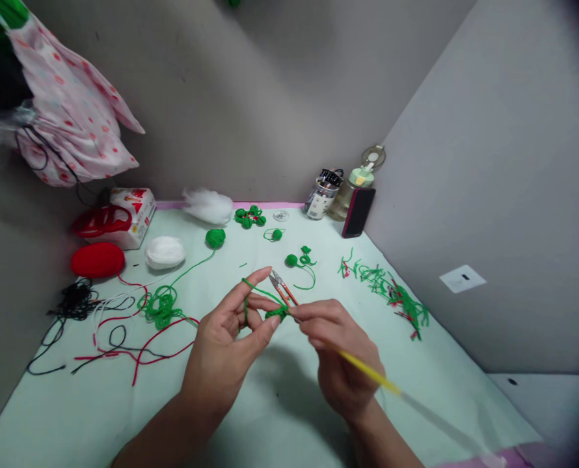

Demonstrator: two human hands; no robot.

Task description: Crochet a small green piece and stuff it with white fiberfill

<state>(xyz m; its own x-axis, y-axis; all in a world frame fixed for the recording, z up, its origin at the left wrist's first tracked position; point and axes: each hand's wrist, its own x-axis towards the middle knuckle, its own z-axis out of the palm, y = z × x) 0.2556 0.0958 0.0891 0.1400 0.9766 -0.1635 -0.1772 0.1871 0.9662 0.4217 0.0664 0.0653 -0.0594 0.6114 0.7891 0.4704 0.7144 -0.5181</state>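
Note:
My left hand (231, 338) pinches a small green crochet piece (276, 314) between thumb and fingers, with green yarn (257, 290) looped over the raised index finger. My right hand (341, 354) is closed around a yellow crochet hook (367, 372), whose tip meets the green piece. Orange-handled snips (282, 288) lie on the table just behind the hands. A loose tangle of green yarn (161, 305) lies to the left, its strand running back to a small green ball (215, 238).
The pale green table (280, 416) sits in a wall corner. Red yarn ball (97, 259), white yarn ball (164, 252), stuffing (209, 205), finished green pieces (250, 216), yarn scraps (391, 296), a jar (323, 195), a bottle (352, 188), a phone (358, 212) and a box (128, 214) lie around.

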